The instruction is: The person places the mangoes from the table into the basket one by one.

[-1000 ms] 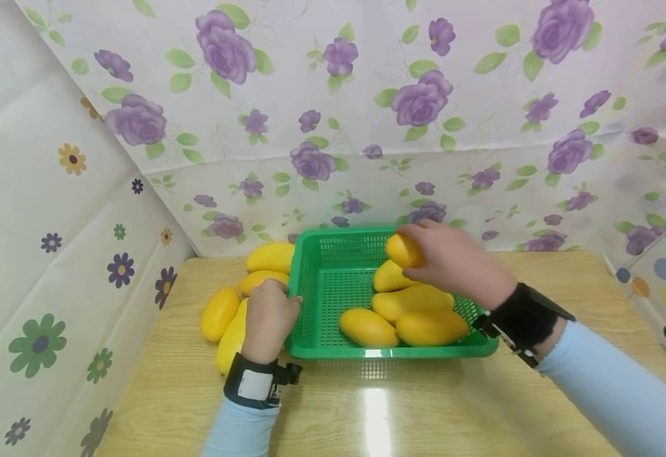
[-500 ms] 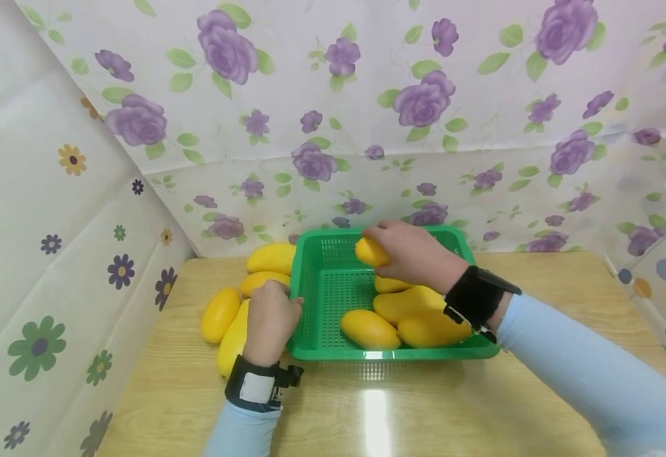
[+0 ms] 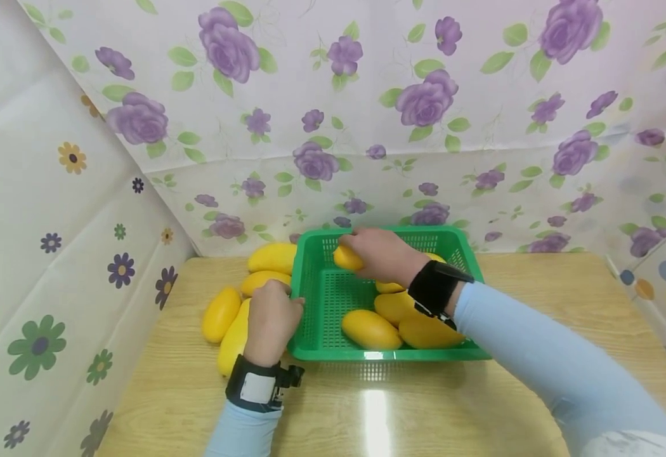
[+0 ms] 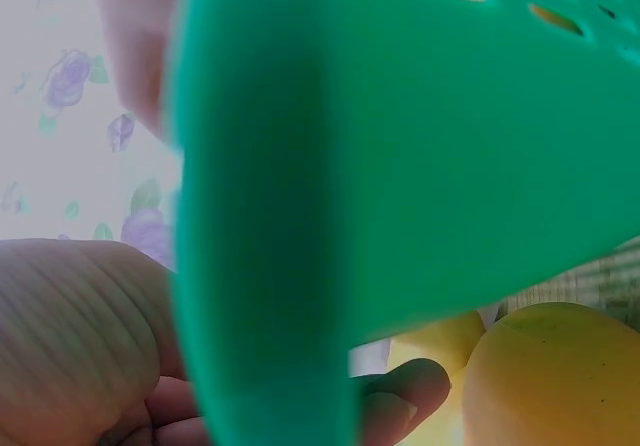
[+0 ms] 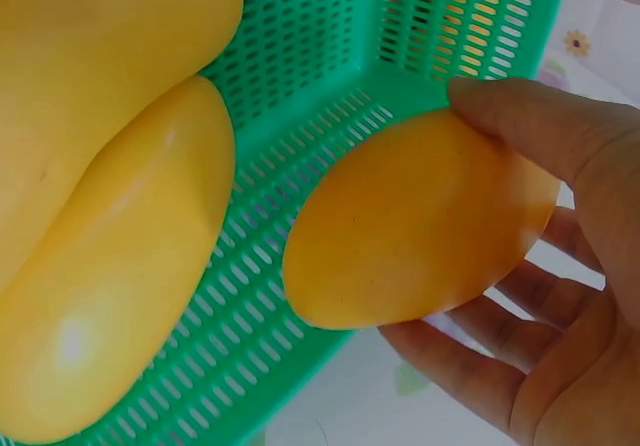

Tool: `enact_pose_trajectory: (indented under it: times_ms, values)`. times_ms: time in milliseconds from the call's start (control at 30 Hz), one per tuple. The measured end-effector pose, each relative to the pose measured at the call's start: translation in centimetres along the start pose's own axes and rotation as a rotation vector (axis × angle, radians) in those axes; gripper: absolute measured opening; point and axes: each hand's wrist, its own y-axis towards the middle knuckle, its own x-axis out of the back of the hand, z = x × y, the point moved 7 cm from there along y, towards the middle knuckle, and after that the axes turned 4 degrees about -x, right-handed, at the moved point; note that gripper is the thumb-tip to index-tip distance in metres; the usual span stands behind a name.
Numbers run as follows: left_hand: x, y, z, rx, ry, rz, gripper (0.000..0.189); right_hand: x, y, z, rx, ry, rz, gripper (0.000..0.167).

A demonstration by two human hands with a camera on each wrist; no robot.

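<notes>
A green plastic basket (image 3: 333,354) stands on the wooden table. My left hand (image 3: 271,320) grips its left rim; in the left wrist view the blurred rim (image 4: 270,206) hides part of the fingers. My right hand (image 3: 384,257) holds a yellow mango (image 3: 347,258) over the back left part of the basket. In the right wrist view, thumb and fingers clasp one end of that mango (image 5: 420,226). Several mangoes lie in the basket's right half, among them one near the front (image 3: 370,329); my right wrist and forearm partly cover others.
Several more mangoes (image 3: 221,314) lie on the table left of the basket, some partly behind my left hand. Bare wood (image 3: 424,406) shows in front and to the right (image 3: 550,298). A flowered cloth (image 3: 310,158) hangs close behind the basket.
My right hand has carried the mango leftward across the basket, from its right half to the back left. The left hand has stayed on the rim.
</notes>
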Motion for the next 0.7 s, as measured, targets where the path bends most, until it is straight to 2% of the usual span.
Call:
enact_pose_trajectory:
  times_ms: [167,333,700]
  values:
    - [0.0,0.1,0.0,0.009,0.009,0.012,0.021,-1.2,1.5,0.5,0.017,0.002,0.045,0.056]
    - [-0.1,0.2,-0.1,0.012,0.011,0.025,0.02,-2.6,2.5,0.3,0.013,-0.016,0.084,0.062]
    - [-0.1,0.0,-0.1,0.043,0.0,0.056,0.019,-4.6,3.6,0.6,0.044,-0.059,0.141,0.059]
